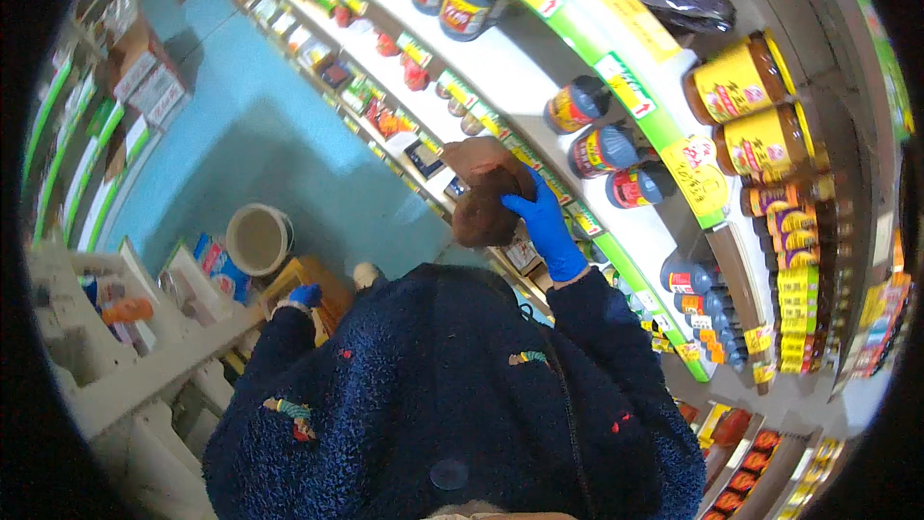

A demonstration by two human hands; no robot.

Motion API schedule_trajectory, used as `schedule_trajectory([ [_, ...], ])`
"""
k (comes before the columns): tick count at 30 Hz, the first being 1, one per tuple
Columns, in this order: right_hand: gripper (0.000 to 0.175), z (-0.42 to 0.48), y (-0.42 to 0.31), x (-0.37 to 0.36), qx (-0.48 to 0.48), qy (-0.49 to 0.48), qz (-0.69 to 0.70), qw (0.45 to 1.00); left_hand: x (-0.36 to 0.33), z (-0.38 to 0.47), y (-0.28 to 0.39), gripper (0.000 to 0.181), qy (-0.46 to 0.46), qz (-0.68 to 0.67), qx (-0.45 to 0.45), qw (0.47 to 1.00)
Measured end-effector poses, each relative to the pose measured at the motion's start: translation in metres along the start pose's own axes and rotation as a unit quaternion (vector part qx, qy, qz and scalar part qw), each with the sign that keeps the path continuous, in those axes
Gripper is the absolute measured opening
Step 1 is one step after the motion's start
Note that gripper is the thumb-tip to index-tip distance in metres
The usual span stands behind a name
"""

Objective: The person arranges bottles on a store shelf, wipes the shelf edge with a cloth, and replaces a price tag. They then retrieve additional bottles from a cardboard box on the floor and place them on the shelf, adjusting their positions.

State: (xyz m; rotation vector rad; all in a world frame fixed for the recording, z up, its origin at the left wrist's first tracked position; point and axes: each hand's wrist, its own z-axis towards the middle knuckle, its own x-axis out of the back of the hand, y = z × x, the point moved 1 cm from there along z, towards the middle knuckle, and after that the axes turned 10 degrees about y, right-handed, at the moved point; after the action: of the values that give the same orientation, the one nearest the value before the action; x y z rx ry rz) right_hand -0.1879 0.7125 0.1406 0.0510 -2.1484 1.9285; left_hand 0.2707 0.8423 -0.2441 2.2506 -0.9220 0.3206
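Note:
My right hand (545, 220), in a blue glove, is closed around a crumpled brown cloth (487, 195) in front of the shelves. Beyond the cloth runs a white shelf (520, 79) with green edging and price tags. Dark bottles with coloured labels (465, 7) stand on it, some distance from the cloth. My left hand (306, 295), also in a blue glove, is low at the left beside a yellow-brown wooden stool or box (328, 292); its fingers are small in view, and whether it grips anything is unclear.
A pale bucket (258, 238) stands on the blue-green floor (216, 43) near my left hand. A grey plastic rack or cart (155, 368) holds cleaning items at the lower left. Cardboard boxes (148, 72) stand by the opposite shelves. Yellow-labelled jars (740, 83) fill the upper shelf at right.

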Motion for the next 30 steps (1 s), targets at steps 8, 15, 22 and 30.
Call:
schedule_trajectory([
  [8, 0.059, -0.026, -0.15, 0.115, 0.194, 0.185, 0.013, 0.963, 0.028, 0.064, 0.024, 0.012, -0.019, 0.036, -0.054, 0.998],
  [15, 0.062, -0.071, -0.174, 0.157, 0.214, 0.29, 0.035, 0.932, 0.058, 0.02, 0.191, 0.032, 0.143, -0.162, -0.157, 0.964],
  [22, 0.068, -0.097, -0.126, 0.174, 0.168, 0.287, 0.109, 0.937, 0.156, -0.153, 0.576, 0.03, 0.268, -0.077, -0.712, 0.644],
  [30, 0.066, -0.158, -0.066, 0.218, 0.105, 0.391, 0.075, 0.911, 0.172, -0.169, 0.755, 0.031, 0.49, 0.218, -0.687, 0.491],
])
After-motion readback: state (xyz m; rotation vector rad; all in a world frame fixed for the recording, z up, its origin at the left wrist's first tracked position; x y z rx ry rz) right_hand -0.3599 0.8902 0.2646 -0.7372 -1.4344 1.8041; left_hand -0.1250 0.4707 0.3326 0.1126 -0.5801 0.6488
